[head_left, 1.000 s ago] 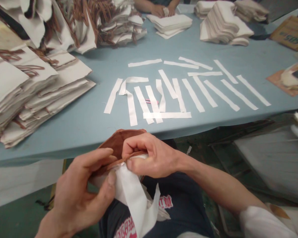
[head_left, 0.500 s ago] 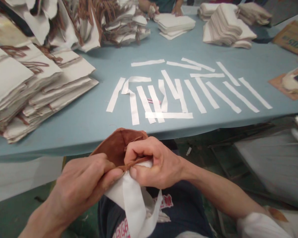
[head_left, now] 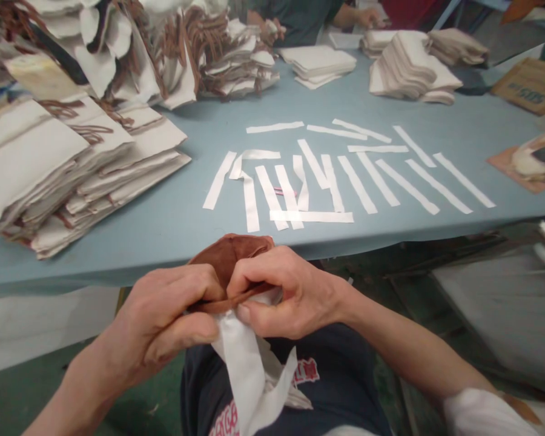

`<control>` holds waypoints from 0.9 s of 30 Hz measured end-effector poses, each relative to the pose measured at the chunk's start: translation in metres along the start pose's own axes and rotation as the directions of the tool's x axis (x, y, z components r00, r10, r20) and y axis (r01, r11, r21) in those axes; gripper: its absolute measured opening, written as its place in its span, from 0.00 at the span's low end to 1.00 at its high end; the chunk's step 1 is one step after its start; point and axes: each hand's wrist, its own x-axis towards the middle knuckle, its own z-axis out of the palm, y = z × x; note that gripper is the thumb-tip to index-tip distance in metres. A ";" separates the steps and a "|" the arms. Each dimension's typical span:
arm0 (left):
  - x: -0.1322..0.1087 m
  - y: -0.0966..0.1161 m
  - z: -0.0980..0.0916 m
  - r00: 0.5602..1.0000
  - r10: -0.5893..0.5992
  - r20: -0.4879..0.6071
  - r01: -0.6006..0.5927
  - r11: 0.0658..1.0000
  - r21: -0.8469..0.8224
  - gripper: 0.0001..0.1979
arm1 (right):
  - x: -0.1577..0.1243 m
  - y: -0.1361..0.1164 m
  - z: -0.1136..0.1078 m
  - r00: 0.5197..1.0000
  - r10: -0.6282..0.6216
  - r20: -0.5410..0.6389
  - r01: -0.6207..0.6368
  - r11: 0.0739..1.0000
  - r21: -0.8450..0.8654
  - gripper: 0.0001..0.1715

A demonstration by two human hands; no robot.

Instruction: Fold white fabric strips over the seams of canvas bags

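In front of my lap I hold a brown cloth or leather piece [head_left: 218,257] with a folded edge. My left hand [head_left: 177,315] is closed round the left part of that edge, its thumb lying slightly below it. My right hand [head_left: 286,293] pinches the same edge between thumb and curled forefinger, close to where a white strip [head_left: 243,363] meets it. The strip hangs in a loop over my dark apron. What lies under the right fingers is hidden.
Several loose white strips [head_left: 356,184] lie across the blue table [head_left: 200,130]. Stacked pale fabric pieces [head_left: 31,151] with brown straps fill the left side. Further folded stacks [head_left: 404,66] and a cardboard box [head_left: 524,86] are at the back right. Across the table stands a co-worker [head_left: 300,24].
My left hand has shifted slightly, its thumb now lower and off the brown edge. The right hand keeps its pinch. The view has tilted up a little, and the co-worker's hands have left the stack.
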 end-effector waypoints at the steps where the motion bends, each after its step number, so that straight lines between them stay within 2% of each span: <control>1: 0.002 0.002 -0.002 0.999 0.034 0.013 -0.034 0.999 0.014 0.24 | 0.001 -0.001 -0.001 1.000 -0.021 0.000 0.021 0.999 -0.028 0.03; 3: 0.006 0.005 -0.006 0.999 0.023 0.036 -0.024 0.999 0.039 0.22 | 0.002 -0.004 -0.001 0.998 -0.059 0.008 0.060 0.996 -0.069 0.04; 7: 0.012 0.009 -0.012 0.991 -0.053 0.121 0.055 0.998 -0.009 0.26 | 0.002 -0.009 -0.003 0.997 -0.051 0.056 0.059 0.985 -0.161 0.03; 12: 0.011 0.010 -0.003 0.993 -0.115 0.018 0.113 0.988 0.102 0.27 | -0.001 -0.010 -0.006 0.998 -0.016 0.053 0.030 0.961 -0.276 0.02; 17: 0.018 0.012 0.001 0.982 -0.178 0.070 0.178 0.984 0.016 0.27 | -0.005 -0.007 -0.007 0.996 -0.061 0.062 0.079 0.932 -0.353 0.06; 19: 0.024 0.015 0.003 0.968 -0.220 0.118 0.232 0.968 -0.092 0.29 | -0.005 -0.006 -0.007 0.998 -0.048 0.048 0.059 0.960 -0.274 0.07; 22: 0.027 0.018 0.011 0.953 -0.273 0.128 0.301 0.899 -0.319 0.36 | -0.004 -0.002 -0.007 0.999 -0.014 0.041 0.014 1.000 0.021 0.06; 25: 0.020 0.015 0.026 0.929 -0.362 0.073 0.351 0.807 -0.475 0.41 | 0.000 0.005 -0.004 0.994 0.067 0.087 -0.094 0.924 0.371 0.09; 27: 0.014 0.013 0.037 0.886 -0.459 0.060 0.423 0.751 -0.507 0.41 | 0.001 0.010 -0.001 0.985 0.144 0.095 -0.173 0.831 0.528 0.13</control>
